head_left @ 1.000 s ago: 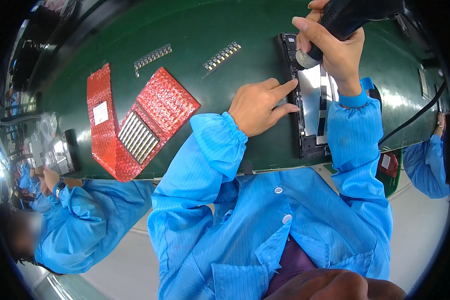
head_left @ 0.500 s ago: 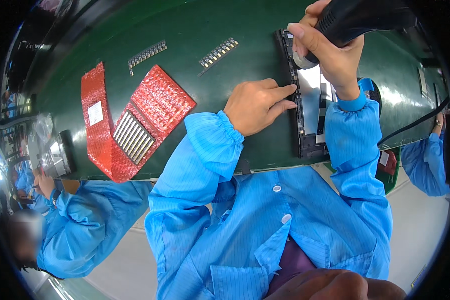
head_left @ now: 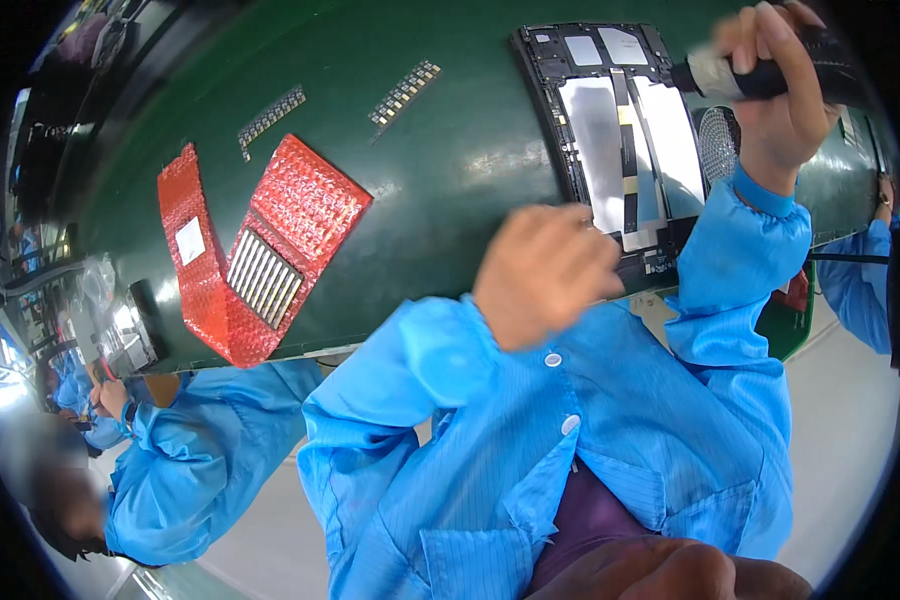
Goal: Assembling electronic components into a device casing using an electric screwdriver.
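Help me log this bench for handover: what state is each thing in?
Black rectangular electronic device: inner side exposed
Black handheld tool: gripped in right hand
Red bubble-wrap sheet: laid open
Black-and-silver striped block: uncovered
Two dark narrow component strips: lying apart
Left hand: blurred; grip unclear

A: Where's the cam mounted?
B: Head-worn, left fisheye of a side-by-side pair. Faces down past its wearer's blue jacket (head_left: 620, 410). Upright, unmirrored.
A: How near?
B: Close. Jacket fills bottom centre; green bench (head_left: 430, 215) spans the upper half, its near edge bowing across mid-frame, left part bending toward the rim. Frame corners black.
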Available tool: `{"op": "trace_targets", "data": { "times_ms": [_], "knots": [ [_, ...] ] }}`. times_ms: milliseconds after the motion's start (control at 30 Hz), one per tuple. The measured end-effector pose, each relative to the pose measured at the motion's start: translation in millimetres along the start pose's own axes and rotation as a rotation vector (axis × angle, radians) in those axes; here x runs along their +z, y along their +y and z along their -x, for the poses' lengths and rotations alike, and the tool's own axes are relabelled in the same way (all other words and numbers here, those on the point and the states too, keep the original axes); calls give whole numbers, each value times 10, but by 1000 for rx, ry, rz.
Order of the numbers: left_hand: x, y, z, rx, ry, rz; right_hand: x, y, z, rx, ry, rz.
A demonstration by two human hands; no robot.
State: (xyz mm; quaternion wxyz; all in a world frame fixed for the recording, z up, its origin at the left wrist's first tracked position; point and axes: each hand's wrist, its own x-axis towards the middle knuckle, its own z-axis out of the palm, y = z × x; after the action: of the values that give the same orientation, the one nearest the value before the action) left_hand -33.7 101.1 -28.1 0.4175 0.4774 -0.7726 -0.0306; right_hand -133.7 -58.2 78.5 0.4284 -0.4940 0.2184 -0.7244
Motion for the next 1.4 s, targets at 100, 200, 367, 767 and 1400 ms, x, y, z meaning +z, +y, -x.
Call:
{"op": "trace_targets", "data": {
  "times_ms": [100, 200, 367, 767, 1400],
  "knots": [
    [152, 74, -17, 109, -160, -121, -562, 191, -217, -22, -446, -72],
    [-35, -200, -211, 85, -333, -83, -637, 169, -134, 46, -465, -24],
    [-218, -937, -622, 180, -404, -135, -513, 235, 69, 97, -431, -56],
    [525, -1750, -2169, 55, -314, -362, -518, 329, 242, 514, -551, -64],
    [-187, -2562, -2106, -602, -181, -781, -549, 534, 218, 528, -534, -87]
  ]
}}
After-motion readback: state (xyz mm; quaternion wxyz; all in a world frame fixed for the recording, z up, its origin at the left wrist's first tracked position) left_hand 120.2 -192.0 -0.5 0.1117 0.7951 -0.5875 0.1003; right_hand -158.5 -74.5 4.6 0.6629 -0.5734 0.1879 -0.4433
